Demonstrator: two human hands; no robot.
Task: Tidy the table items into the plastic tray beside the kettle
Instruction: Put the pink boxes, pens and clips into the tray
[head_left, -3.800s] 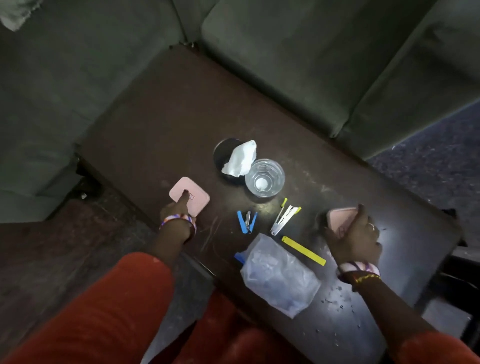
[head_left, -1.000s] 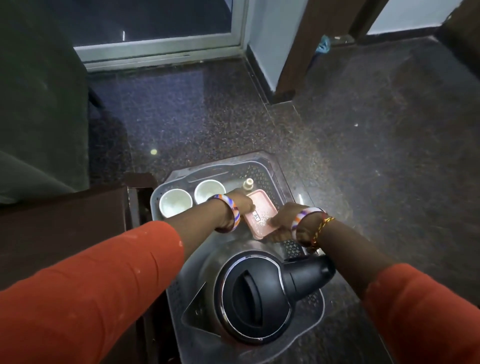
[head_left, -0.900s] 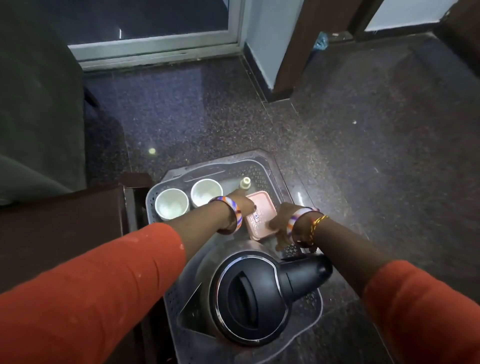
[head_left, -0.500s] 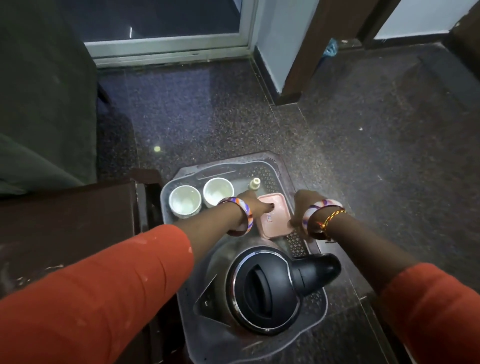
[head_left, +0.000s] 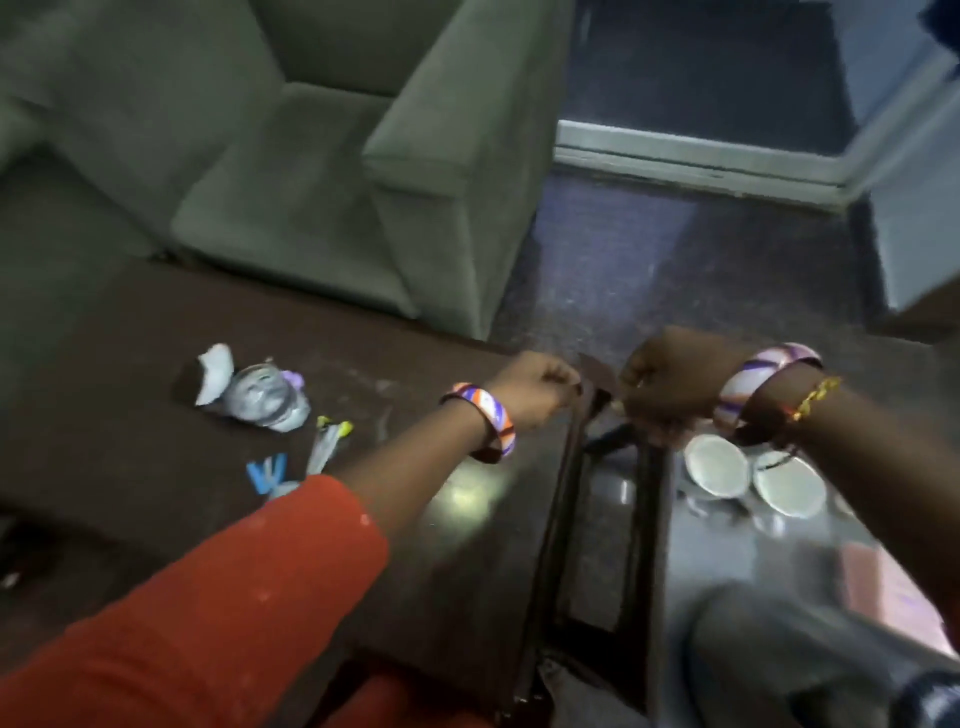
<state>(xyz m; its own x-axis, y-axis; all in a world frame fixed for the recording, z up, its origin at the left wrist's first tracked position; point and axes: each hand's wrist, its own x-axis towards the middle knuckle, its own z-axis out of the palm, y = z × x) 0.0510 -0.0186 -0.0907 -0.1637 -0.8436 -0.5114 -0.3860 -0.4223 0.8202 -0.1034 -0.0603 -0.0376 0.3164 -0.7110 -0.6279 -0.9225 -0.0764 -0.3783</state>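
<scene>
The view is blurred by motion. My left hand hovers over the right end of the dark table, fingers curled, nothing in it. My right hand is beside it, above the gap between the table and the clear plastic tray, also curled and empty. In the tray stand two white cups and the black kettle; a pink blur lies at its right. On the table remain a glass, a white tissue, a stapler and a blue staple remover.
A grey-green armchair stands right behind the table, and another grey-green seat fills the far left. Dark speckled floor runs to a pale door sill at the back right. My red left sleeve hides the table's front edge.
Both hands have left the pink boxes in the tray and drawn back toward the table. The view has swung left, so the table and its items show again.
</scene>
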